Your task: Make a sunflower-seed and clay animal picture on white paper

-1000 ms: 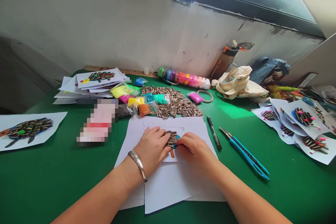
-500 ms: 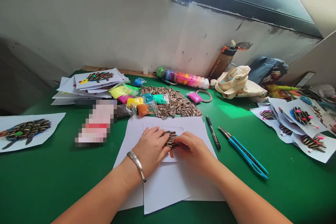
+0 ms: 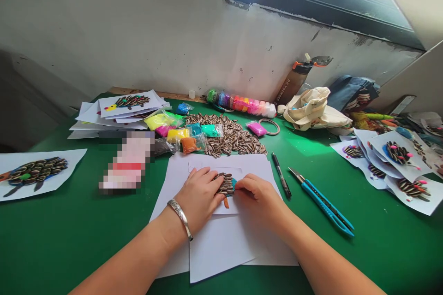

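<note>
On white paper [image 3: 221,244] in front of me is a small picture made of sunflower seeds [image 3: 226,185], with blue clay [image 3: 234,182] at its right end and an orange strip [image 3: 226,203] below. My left hand [image 3: 200,193] lies over its left part, fingers stretched out and pressing lightly on the seeds. At the blue end, the thumb and fingers of my right hand [image 3: 259,196] are pinched together; whatever is between them is hidden. Behind the paper spreads a heap of loose sunflower seeds [image 3: 238,140].
Packets of coloured clay [image 3: 178,134] lie by the heap. To the right are a pen [image 3: 281,175] and a blue utility knife [image 3: 325,205]. Finished seed pictures [image 3: 398,161] lie right, with a paper stack [image 3: 121,106] at back left. A bottle [image 3: 294,83] leans by the wall.
My right hand has shifted slightly right, off the seeds, and more of the blue clay shows. My left hand stays where it was.
</note>
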